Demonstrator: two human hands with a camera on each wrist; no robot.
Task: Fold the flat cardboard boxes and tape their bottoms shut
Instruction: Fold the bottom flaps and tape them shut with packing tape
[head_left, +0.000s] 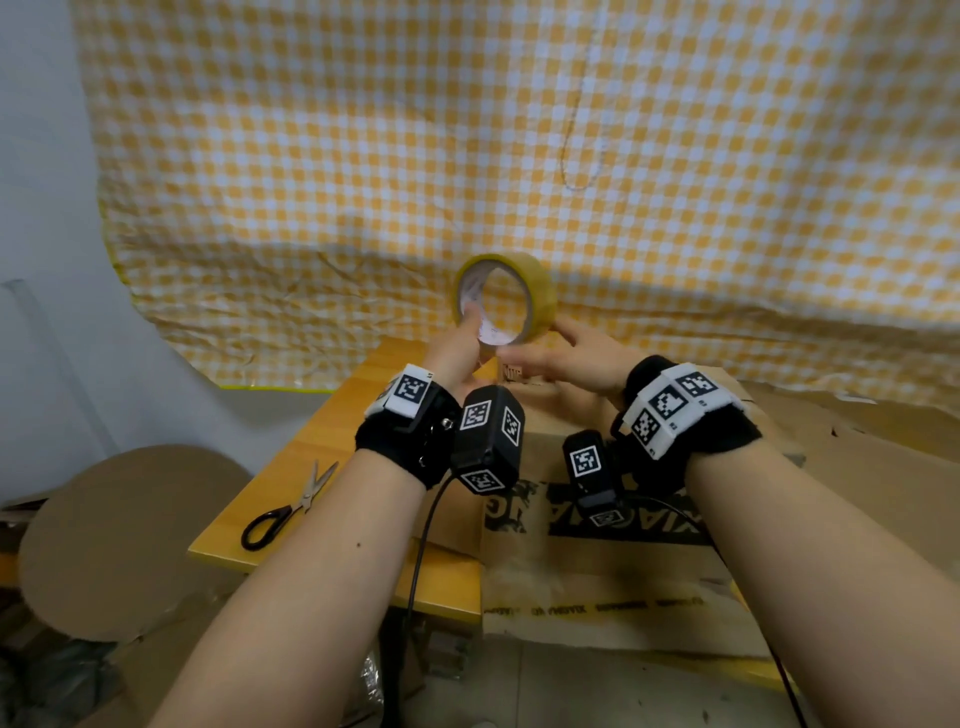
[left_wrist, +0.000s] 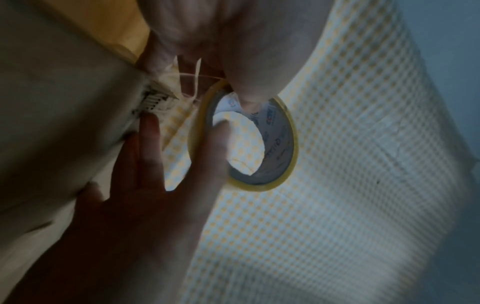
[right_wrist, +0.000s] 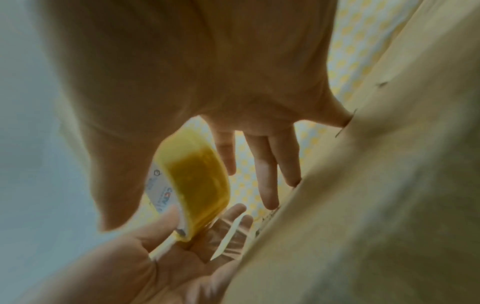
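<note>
Scissors (head_left: 289, 506) only in head view

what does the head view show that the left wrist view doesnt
Only head: scissors lying left of the box, and black print on the box. Only left wrist: a wrinkled strip of tape pulled from the roll to the box edge. Both: the left hand hooked through the roll, the right hand with straight fingers at the roll, and the checked cloth.
</note>
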